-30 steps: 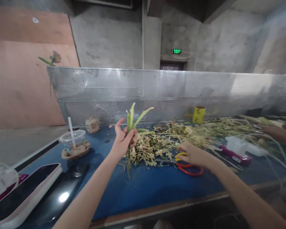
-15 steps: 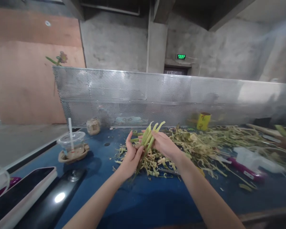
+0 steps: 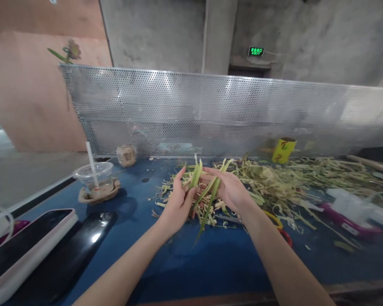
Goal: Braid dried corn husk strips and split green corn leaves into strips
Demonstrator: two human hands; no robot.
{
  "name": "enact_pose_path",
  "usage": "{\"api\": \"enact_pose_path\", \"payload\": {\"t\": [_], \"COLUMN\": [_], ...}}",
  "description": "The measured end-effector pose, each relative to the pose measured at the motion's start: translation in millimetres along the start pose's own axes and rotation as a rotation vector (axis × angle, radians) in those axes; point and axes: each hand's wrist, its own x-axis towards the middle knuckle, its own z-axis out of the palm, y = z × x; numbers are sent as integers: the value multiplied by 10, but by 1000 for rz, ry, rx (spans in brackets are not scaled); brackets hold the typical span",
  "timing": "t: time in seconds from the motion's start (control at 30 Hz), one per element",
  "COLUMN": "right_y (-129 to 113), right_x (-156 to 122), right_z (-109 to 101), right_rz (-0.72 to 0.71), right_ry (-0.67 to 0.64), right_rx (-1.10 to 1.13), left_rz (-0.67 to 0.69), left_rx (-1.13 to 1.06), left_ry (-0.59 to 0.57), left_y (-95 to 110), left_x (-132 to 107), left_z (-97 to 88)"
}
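Observation:
Above a pile of curled plant scraps (image 3: 215, 208), my two hands are close together. My left hand (image 3: 178, 202) is closed around a short bunch of pale green leaf strips (image 3: 196, 173), its thumb pressed along them. In my right hand (image 3: 231, 189) are a few longer green leaf strips (image 3: 212, 197), pinched between thumb and fingers, their lower ends slanting down to the left toward the blue tabletop (image 3: 175, 263). Some fingertips of both hands are hidden behind the strips.
A plastic cup (image 3: 94, 176) with a straw stands in a cardboard holder at left, near two phone-like dark devices (image 3: 67, 250). More dried stalks (image 3: 332, 172), a yellow roll (image 3: 283, 151), coloured rings (image 3: 285, 238) and a purple-white device (image 3: 347, 219) lie right. A perforated metal panel (image 3: 178, 110) runs behind.
The single bunch held between both hands has parted into two, one in each hand. My right hand has shifted slightly right, and the view has tilted down.

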Motion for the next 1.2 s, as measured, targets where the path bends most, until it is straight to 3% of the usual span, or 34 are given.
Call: {"api": "enact_pose_path", "payload": {"t": [0.1, 0.23, 0.43, 0.6, 0.8, 1.0, 1.2], "right_y": [76, 246, 320, 287, 220, 221, 228], "right_x": [-13, 16, 69, 69, 61, 71, 43], "right_z": [21, 45, 36, 38, 37, 41, 67], "right_rz": [60, 70, -31, -42, -74, -115, -157], "right_ry": [-74, -191, -72, 76, 72, 87, -24], "right_rx": [-34, -46, 37, 105, 226, 303, 410], "left_rz": [20, 1, -69, -34, -126, -141, -126], "left_rx": [119, 176, 187, 308, 275, 218, 129], "left_ry": [30, -64, -54, -73, -157, -139, -149], "left_y": [22, 50, 38, -1, 53, 10, -46], "left_x": [-10, -39, -54, -95, -148, -171, -167], "left_z": [7, 70, 93, 70, 107, 127, 158]}}
